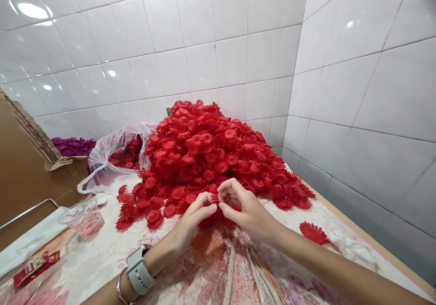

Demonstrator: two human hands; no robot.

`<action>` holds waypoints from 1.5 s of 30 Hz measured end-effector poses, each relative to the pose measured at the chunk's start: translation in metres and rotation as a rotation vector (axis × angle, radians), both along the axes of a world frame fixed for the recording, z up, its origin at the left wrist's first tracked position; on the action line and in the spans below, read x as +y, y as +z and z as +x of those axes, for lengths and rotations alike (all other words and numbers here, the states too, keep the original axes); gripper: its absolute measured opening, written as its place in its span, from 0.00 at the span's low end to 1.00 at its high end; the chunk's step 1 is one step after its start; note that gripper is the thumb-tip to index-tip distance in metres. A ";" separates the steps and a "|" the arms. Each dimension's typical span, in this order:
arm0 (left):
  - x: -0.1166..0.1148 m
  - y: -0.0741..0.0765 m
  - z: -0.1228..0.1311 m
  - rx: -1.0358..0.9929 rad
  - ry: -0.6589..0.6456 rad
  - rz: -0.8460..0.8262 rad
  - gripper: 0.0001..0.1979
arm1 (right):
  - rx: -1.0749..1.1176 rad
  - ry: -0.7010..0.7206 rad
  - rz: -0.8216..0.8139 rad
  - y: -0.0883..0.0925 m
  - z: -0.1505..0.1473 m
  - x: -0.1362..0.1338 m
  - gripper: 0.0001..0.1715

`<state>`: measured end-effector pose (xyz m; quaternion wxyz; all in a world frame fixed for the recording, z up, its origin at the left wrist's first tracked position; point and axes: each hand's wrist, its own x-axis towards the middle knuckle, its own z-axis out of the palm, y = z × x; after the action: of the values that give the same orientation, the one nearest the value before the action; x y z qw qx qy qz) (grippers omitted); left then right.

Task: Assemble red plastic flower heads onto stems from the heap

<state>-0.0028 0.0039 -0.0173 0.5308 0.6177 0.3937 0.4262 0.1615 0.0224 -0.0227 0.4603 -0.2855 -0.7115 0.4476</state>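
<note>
A big heap of red plastic flower pieces (207,150) is piled in the tiled corner on a table with a floral cover (102,259). My left hand (194,216) and my right hand (241,207) meet at the heap's near edge, fingertips pinched together on one small red flower piece (214,199). A white smartwatch (139,268) and a thin bangle sit on my left wrist. A single red flower (314,232) lies apart to the right of my right arm.
A clear plastic bag (112,153) with more red flowers lies left of the heap. Behind it are purple flower pieces (73,146) and a brown cardboard box (23,169). A clear plastic cup (83,216) and a red wrapper (34,266) sit at the left.
</note>
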 end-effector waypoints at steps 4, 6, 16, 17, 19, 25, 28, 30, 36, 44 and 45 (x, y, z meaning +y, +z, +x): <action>-0.005 0.005 0.002 0.180 0.065 0.074 0.12 | 0.055 0.078 -0.053 0.001 0.001 -0.003 0.06; -0.004 0.007 0.001 0.173 0.069 0.107 0.13 | 0.190 0.125 -0.168 0.004 0.001 -0.002 0.06; 0.002 0.001 -0.001 -0.237 0.058 -0.089 0.06 | 0.740 0.172 -0.835 0.013 -0.001 0.001 0.17; 0.002 0.001 -0.001 -0.259 0.062 -0.099 0.06 | 0.758 0.159 -0.857 0.013 -0.002 0.000 0.17; 0.001 0.002 0.000 -0.277 0.064 -0.106 0.06 | 0.783 0.143 -0.889 0.014 -0.003 0.000 0.16; 0.001 0.008 -0.001 -0.096 0.077 0.026 0.05 | 0.800 0.095 -0.862 0.018 -0.003 0.001 0.12; 0.001 0.013 0.003 0.198 0.123 0.275 0.06 | 0.789 0.030 -0.780 0.019 -0.006 0.002 0.13; -0.001 0.016 0.006 0.377 0.191 0.452 0.07 | 0.773 -0.012 -0.688 0.022 -0.006 0.004 0.13; -0.017 0.020 -0.005 0.600 0.384 0.624 0.07 | 0.781 -0.215 -0.342 0.050 0.041 0.025 0.12; -0.018 0.029 -0.030 0.452 0.454 0.402 0.10 | -0.277 0.354 -0.344 0.046 0.056 -0.001 0.10; -0.017 0.030 -0.029 0.432 0.442 0.378 0.10 | -0.341 0.401 -0.383 0.039 0.045 -0.006 0.11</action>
<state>-0.0322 -0.0127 0.0128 0.2066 0.6806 0.5352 0.4557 0.2067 0.0160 0.0163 0.1752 -0.2921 -0.7231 0.6009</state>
